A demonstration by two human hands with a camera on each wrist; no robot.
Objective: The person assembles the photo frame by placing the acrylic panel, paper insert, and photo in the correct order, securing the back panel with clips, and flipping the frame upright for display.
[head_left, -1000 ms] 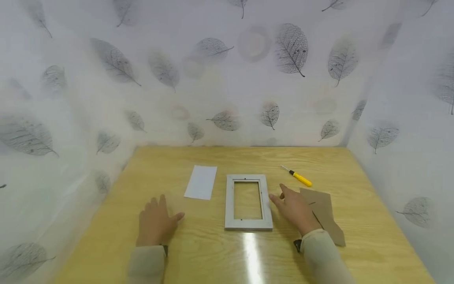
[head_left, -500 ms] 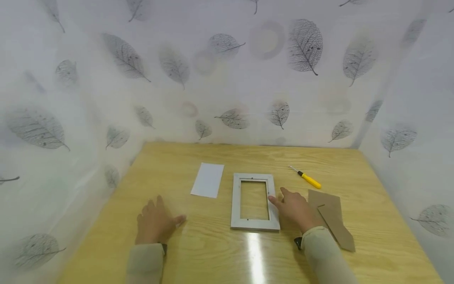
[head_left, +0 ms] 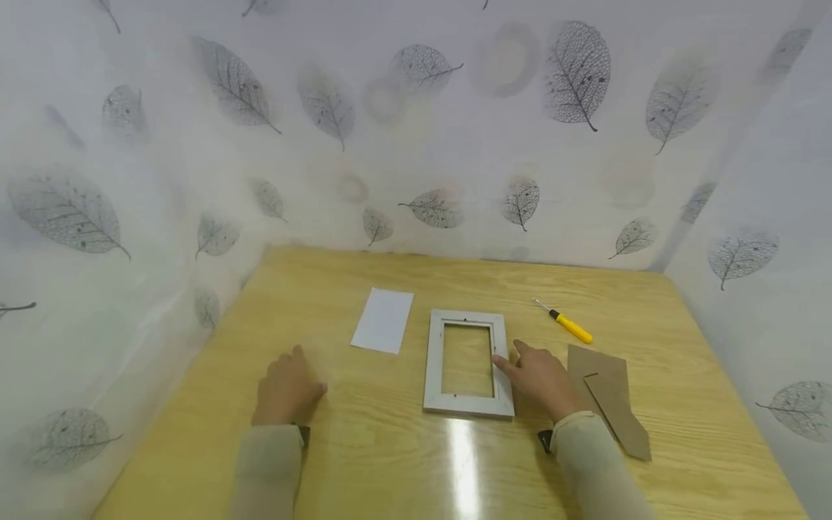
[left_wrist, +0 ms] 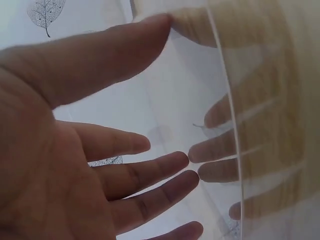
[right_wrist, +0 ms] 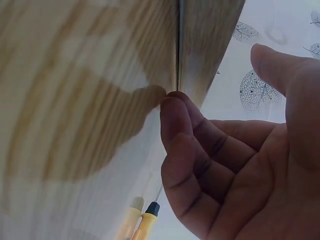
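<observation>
A white photo frame (head_left: 467, 405), its middle see-through, lies flat on the table. My right hand (head_left: 542, 379) is at its right side: fingertips touch the lower edge of the photo frame (right_wrist: 202, 45) in the right wrist view, while the thumb stands over the rim, apart from it in that view. To the left my left hand (head_left: 284, 388) rests low at the table, fingers fairly straight and thumb out. In the left wrist view its thumb tip meets a shiny surface with a thin clear edge (left_wrist: 231, 100); this looks like a transparent sheet, barely visible from the head.
A white paper card (head_left: 383, 321) lies left of the photo frame. Back right is a yellow-handled screwdriver (head_left: 573, 328). A brown frame backing with a stand leg (head_left: 604, 393) lies beside my right forearm. Leaf-patterned cloth walls (head_left: 481, 209) border the wooden table (head_left: 364, 448).
My right hand has come up to the photo frame, its thumb now over the right rim. The left thumb has drawn in toward the fingers. The head view has shifted slightly.
</observation>
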